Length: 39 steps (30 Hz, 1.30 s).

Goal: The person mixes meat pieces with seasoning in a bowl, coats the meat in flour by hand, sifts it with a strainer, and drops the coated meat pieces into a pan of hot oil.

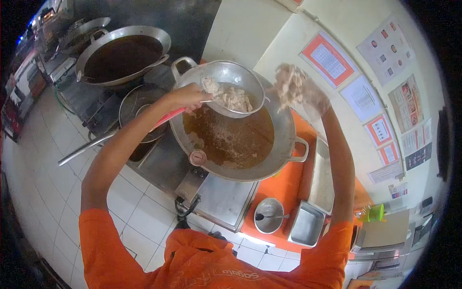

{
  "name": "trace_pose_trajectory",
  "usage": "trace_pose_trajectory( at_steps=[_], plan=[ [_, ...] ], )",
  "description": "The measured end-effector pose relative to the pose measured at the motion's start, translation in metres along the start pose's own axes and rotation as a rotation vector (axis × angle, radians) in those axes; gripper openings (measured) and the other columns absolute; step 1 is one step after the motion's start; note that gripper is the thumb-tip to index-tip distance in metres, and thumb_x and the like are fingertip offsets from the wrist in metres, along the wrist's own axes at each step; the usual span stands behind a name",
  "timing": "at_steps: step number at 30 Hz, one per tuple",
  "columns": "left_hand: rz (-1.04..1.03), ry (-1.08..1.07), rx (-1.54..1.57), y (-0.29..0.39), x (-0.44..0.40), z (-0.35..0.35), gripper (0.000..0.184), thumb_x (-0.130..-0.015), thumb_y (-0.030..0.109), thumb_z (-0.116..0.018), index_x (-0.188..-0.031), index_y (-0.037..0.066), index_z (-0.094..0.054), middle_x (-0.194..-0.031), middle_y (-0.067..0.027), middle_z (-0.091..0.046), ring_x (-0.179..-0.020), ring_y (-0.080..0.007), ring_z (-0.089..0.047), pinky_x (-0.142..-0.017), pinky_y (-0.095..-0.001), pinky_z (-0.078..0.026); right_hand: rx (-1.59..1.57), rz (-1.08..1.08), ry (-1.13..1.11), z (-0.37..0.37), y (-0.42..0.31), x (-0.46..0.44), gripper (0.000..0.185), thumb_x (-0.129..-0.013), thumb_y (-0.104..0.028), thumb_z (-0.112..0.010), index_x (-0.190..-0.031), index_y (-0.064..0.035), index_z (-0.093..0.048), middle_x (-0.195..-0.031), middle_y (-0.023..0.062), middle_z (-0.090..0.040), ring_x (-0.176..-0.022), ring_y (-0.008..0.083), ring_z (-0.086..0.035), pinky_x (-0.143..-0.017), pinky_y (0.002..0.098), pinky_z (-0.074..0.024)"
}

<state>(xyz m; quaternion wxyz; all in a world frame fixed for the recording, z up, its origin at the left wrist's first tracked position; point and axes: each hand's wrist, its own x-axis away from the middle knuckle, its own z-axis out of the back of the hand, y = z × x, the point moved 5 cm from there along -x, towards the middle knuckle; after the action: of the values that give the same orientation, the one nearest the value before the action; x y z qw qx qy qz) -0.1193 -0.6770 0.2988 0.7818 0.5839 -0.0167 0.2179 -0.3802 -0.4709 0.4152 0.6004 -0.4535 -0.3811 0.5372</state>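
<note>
My left hand (pixel 190 96) is closed around the red handle (pixel 168 117) of a metal strainer (pixel 231 72), tilted over a large wok (pixel 285 130). Pale, flour-coated food pieces (pixel 236 99) lie in the strainer, and one clump sits by my left fingers. Brown oil (pixel 226 139) with pale specks fills the wok below. To the right, above the wok's rim, my right hand (pixel 310 94) is raised and blurred, with a clump of similar coated pieces (pixel 288 86) in its fingers. A round dial thermometer (pixel 197 157) is at the wok's near rim.
Another wok of dark oil (pixel 122 58) stands at the far left of the stove. A long-handled wire skimmer (pixel 137 106) lies beside my left forearm. On the orange counter are a small metal bowl (pixel 270 226) and a steel pan (pixel 307 224). A wall with posted sheets rises on the right.
</note>
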Motion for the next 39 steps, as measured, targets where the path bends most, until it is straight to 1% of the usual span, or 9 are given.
trace_pose_trajectory(
  at_steps=[8,14,21,24,28,32,34,36,39],
  plan=[
    [-0.03,-0.003,0.04,-0.005,-0.008,0.003,0.037,-0.092,0.038,-0.059,-0.084,0.001,-0.06,-0.058,0.0042,-0.041,-0.047,-0.0061,-0.037,-0.04,-0.0244,-0.031,0.085,-0.34,-0.198,-0.034,0.142,0.068,0.047,-0.081,-0.016,-0.07,-0.123,-0.0056,-0.053,-0.111,0.006,-0.063,-0.103,0.0207,-0.06,-0.09,0.0335,-0.0488],
    [0.009,0.026,0.009,-0.001,-0.001,0.0,0.039,-0.092,0.039,-0.059,-0.086,0.0,-0.059,-0.058,0.004,-0.04,-0.046,-0.0058,-0.035,-0.04,-0.0253,-0.029,1.132,-0.25,-0.451,-0.076,0.22,0.043,0.039,-0.08,-0.015,-0.068,-0.117,-0.0068,-0.056,-0.107,0.007,-0.064,-0.098,0.0242,-0.062,-0.086,0.0352,-0.05],
    [-0.008,0.073,0.012,0.001,0.003,-0.009,0.039,-0.092,0.039,-0.059,-0.083,0.0,-0.057,-0.059,0.0029,-0.042,-0.046,-0.0064,-0.036,-0.04,-0.025,-0.03,0.982,-0.02,-0.087,-0.04,0.252,0.033,0.032,-0.081,-0.022,-0.067,-0.109,-0.0078,-0.06,-0.11,0.007,-0.062,-0.099,0.0244,-0.061,-0.085,0.0362,-0.0497],
    [0.035,0.076,0.021,0.0,0.001,-0.008,0.039,-0.092,0.038,-0.06,-0.08,0.001,-0.055,-0.059,0.003,-0.041,-0.045,-0.0065,-0.034,-0.039,-0.0243,-0.028,0.96,-0.166,-0.019,-0.015,0.272,0.019,0.021,-0.088,-0.022,-0.062,-0.103,-0.007,-0.065,-0.107,0.0047,-0.066,-0.092,0.0221,-0.064,-0.081,0.0308,-0.0508],
    [0.011,0.031,0.085,0.004,0.005,-0.007,0.036,-0.093,0.037,-0.059,-0.08,0.003,-0.055,-0.058,0.0042,-0.039,-0.045,-0.0058,-0.034,-0.039,-0.0243,-0.027,1.053,0.088,-0.07,-0.021,0.219,0.02,0.016,-0.084,-0.019,-0.064,-0.094,-0.007,-0.068,-0.101,0.0044,-0.068,-0.091,0.021,-0.064,-0.082,0.029,-0.0508],
    [-0.023,0.061,0.059,0.004,0.011,-0.008,0.036,-0.093,0.038,-0.058,-0.081,0.005,-0.055,-0.058,0.0051,-0.038,-0.046,-0.0054,-0.033,-0.04,-0.0235,-0.028,-0.064,-0.191,0.154,0.038,0.243,0.032,0.026,-0.08,-0.011,-0.064,-0.106,-0.0069,-0.066,-0.102,0.0065,-0.067,-0.096,0.0177,-0.063,-0.086,0.0277,-0.0497],
    [0.003,0.023,0.078,0.004,0.013,-0.006,0.036,-0.093,0.039,-0.058,-0.082,0.005,-0.055,-0.058,0.0048,-0.039,-0.046,-0.0055,-0.034,-0.04,-0.0231,-0.029,1.302,0.282,0.123,0.059,0.204,0.021,0.023,-0.081,-0.01,-0.062,-0.103,-0.0065,-0.068,-0.103,0.0073,-0.067,-0.089,0.018,-0.065,-0.081,0.0269,-0.0524],
    [0.022,0.001,0.089,-0.001,0.011,-0.008,0.036,-0.093,0.039,-0.059,-0.083,0.005,-0.055,-0.058,0.0046,-0.039,-0.047,-0.0055,-0.035,-0.04,-0.0226,-0.03,1.333,-0.095,0.361,0.045,0.124,0.011,0.02,-0.083,-0.013,-0.061,-0.1,-0.006,-0.069,-0.104,0.0069,-0.067,-0.09,0.0178,-0.065,-0.081,0.0278,-0.0526],
    [0.016,-0.004,0.098,-0.003,0.008,-0.012,0.036,-0.092,0.038,-0.06,-0.082,0.004,-0.054,-0.059,0.0036,-0.04,-0.046,-0.006,-0.036,-0.039,-0.0232,-0.03,0.649,-0.129,0.351,-0.012,0.039,-0.013,0.026,-0.079,-0.022,-0.062,-0.101,-0.0095,-0.069,-0.097,0.0088,-0.069,-0.091,0.0221,-0.064,-0.081,0.0355,-0.0513]
  ],
)
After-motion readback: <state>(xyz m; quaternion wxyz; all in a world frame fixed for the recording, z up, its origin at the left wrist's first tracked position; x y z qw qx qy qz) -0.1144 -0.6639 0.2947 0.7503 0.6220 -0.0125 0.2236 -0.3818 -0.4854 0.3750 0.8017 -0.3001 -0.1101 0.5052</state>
